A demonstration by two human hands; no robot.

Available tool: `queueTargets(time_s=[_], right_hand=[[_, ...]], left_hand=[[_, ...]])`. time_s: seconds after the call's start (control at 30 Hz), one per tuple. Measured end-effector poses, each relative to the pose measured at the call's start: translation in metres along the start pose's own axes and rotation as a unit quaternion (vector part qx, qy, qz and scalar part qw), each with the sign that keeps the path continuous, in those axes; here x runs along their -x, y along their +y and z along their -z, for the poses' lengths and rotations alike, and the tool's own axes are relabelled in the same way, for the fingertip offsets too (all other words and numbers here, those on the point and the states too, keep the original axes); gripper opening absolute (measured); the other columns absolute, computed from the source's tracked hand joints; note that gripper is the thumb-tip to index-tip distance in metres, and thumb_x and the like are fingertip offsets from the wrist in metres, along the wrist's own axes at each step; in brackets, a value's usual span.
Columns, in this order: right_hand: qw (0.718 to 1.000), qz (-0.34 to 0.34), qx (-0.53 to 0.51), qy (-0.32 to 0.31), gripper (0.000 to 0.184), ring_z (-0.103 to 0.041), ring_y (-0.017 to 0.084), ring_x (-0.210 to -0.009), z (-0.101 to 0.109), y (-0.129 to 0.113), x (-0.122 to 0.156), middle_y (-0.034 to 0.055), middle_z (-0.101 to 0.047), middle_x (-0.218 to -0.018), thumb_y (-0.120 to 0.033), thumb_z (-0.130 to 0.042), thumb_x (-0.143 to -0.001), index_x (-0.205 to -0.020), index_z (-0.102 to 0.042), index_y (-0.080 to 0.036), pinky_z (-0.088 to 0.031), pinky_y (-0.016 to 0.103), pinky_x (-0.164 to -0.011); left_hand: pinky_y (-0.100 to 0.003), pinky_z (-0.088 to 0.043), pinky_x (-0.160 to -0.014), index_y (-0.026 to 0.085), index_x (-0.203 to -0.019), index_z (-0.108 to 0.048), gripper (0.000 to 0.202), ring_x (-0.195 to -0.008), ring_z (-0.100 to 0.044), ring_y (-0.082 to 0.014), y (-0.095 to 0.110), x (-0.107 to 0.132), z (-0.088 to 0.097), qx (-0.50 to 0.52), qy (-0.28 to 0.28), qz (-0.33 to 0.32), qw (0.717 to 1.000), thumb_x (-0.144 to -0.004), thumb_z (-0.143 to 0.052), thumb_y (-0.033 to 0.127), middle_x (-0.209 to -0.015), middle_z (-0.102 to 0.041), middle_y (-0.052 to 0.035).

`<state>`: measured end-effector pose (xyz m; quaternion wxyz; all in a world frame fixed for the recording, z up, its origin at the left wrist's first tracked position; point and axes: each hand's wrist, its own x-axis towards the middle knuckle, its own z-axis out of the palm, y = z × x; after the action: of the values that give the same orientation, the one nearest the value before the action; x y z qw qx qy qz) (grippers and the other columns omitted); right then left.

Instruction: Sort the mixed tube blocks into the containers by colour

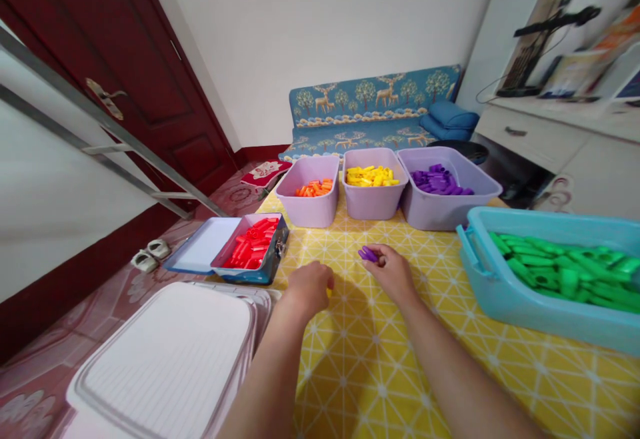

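My right hand (393, 271) is closed on a purple plastic piece (369, 254) with rounded, loop-like ends, held over the middle of the table; it may be more than one piece. To its left, my left hand (311, 287) is curled with the knuckles up. A bit of a bright yellow plastic piece (329, 292) shows at its fingertips, and the rest is hidden by the fingers. Beyond the hands stand three lilac bins holding orange pieces (315, 188), yellow pieces (371, 176) and purple pieces (437, 180).
A turquoise tub (545, 316) of green pieces (565, 266) stands on the right. At left, an open hinged tin (270, 262) holds red pieces (253, 242). White lids (165, 352) are stacked in the left foreground. A patterned yellow cloth (360, 366) covers the table; a blue sofa (365, 119) stands behind.
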<state>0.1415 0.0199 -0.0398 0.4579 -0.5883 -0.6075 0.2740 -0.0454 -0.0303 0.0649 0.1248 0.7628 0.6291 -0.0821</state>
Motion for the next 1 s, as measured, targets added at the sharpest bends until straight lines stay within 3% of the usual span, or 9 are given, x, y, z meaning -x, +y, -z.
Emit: queueTargets(time_s=[0.17,0.3,0.47,0.53,0.6,0.67,0.73,0.9,1.0], right_hand=[[1.0,0.003,-0.007,-0.003,0.033,-0.055,0.013,-0.056,0.0,-0.001,0.0,0.0005,-0.067,-0.07,-0.029,-0.066,-0.068,-0.098,-0.067,-0.018,-0.045,0.026,-0.057],[1.0,0.007,-0.018,-0.006,0.033,-0.057,0.014,-0.059,0.0,-0.004,0.0,0.0024,-0.069,-0.078,-0.027,-0.064,-0.068,-0.1,-0.066,-0.019,-0.047,0.027,-0.06],[1.0,0.018,-0.005,-0.002,0.03,-0.058,0.014,-0.061,0.003,-0.008,0.001,0.0041,-0.07,-0.081,-0.027,-0.063,-0.069,-0.097,-0.067,-0.018,-0.047,0.028,-0.062],[1.0,0.009,0.006,-0.004,0.032,-0.058,0.015,-0.06,0.004,-0.01,0.002,0.0036,-0.07,-0.077,-0.027,-0.064,-0.069,-0.099,-0.066,-0.018,-0.047,0.028,-0.061],[1.0,-0.005,0.01,-0.006,0.033,-0.058,0.015,-0.059,0.005,-0.011,0.002,0.0025,-0.069,-0.074,-0.027,-0.064,-0.068,-0.1,-0.066,-0.018,-0.047,0.028,-0.061],[1.0,-0.015,-0.003,-0.005,0.03,-0.058,0.015,-0.06,0.004,-0.011,0.001,0.0021,-0.069,-0.076,-0.026,-0.064,-0.068,-0.097,-0.066,-0.019,-0.047,0.029,-0.061],[0.998,-0.014,-0.054,0.009,0.025,-0.06,0.015,-0.062,0.002,-0.009,0.0,0.0026,-0.069,-0.078,-0.026,-0.063,-0.068,-0.092,-0.063,-0.019,-0.048,0.029,-0.063],[0.975,-0.038,-0.204,0.081,0.027,-0.06,0.015,-0.065,0.003,-0.008,-0.002,0.0052,-0.067,-0.081,-0.038,-0.064,-0.072,-0.088,-0.056,-0.018,-0.048,0.027,-0.059],[0.961,-0.066,-0.252,0.092,0.036,-0.06,0.014,-0.061,0.007,-0.012,-0.002,0.0057,-0.067,-0.084,-0.044,-0.063,-0.074,-0.097,-0.055,-0.018,-0.044,0.023,-0.048]], left_hand=[[-0.032,-0.051,-0.08,0.022,-0.09,-0.071,0.029,-0.096,-0.065,-0.0249,0.01,-0.015,-0.002,-0.002,-0.004,-0.013,1.0,-0.066,-0.062,0.01,-0.097,-0.07,-0.0075],[-0.034,-0.051,-0.076,0.021,-0.088,-0.071,0.028,-0.094,-0.066,-0.0278,0.027,-0.023,0.025,-0.003,-0.015,-0.029,0.999,-0.063,-0.065,0.008,-0.097,-0.07,-0.0109],[-0.032,-0.049,-0.077,0.019,-0.085,-0.07,0.027,-0.085,-0.065,-0.0239,0.046,-0.065,0.098,0.012,0.158,-0.094,0.983,-0.064,-0.063,0.003,-0.084,-0.069,-0.0085],[-0.033,-0.049,-0.08,0.016,-0.092,-0.068,0.028,-0.087,-0.064,-0.0234,0.052,-0.086,0.123,0.047,0.265,-0.095,0.958,-0.069,-0.058,0.003,-0.088,-0.068,-0.0099],[-0.034,-0.048,-0.083,0.016,-0.108,-0.062,0.039,-0.093,-0.062,-0.0222,0.058,-0.101,0.131,0.107,0.38,-0.072,0.916,-0.073,-0.054,0.003,-0.103,-0.065,-0.0113],[-0.032,-0.047,-0.084,0.019,-0.114,-0.059,0.038,-0.094,-0.062,-0.0199,0.061,-0.106,0.118,0.166,0.436,-0.075,0.881,-0.078,-0.052,0.007,-0.107,-0.064,-0.0091],[-0.028,-0.046,-0.081,0.021,-0.108,-0.062,0.028,-0.086,-0.063,-0.0168,0.061,-0.103,0.085,0.228,0.437,-0.081,0.866,-0.083,-0.05,0.015,-0.098,-0.067,-0.0052],[-0.023,-0.043,-0.065,0.021,-0.098,-0.067,0.023,-0.068,-0.062,-0.0139,0.05,-0.095,-0.022,0.345,0.336,0.026,0.876,-0.087,-0.048,0.028,-0.078,-0.07,-0.0022],[-0.023,-0.041,-0.062,0.022,-0.097,-0.068,0.023,-0.069,-0.063,-0.014,0.047,-0.096,-0.055,0.345,0.285,0.052,0.893,-0.086,-0.049,0.028,-0.08,-0.072,-0.0025]])
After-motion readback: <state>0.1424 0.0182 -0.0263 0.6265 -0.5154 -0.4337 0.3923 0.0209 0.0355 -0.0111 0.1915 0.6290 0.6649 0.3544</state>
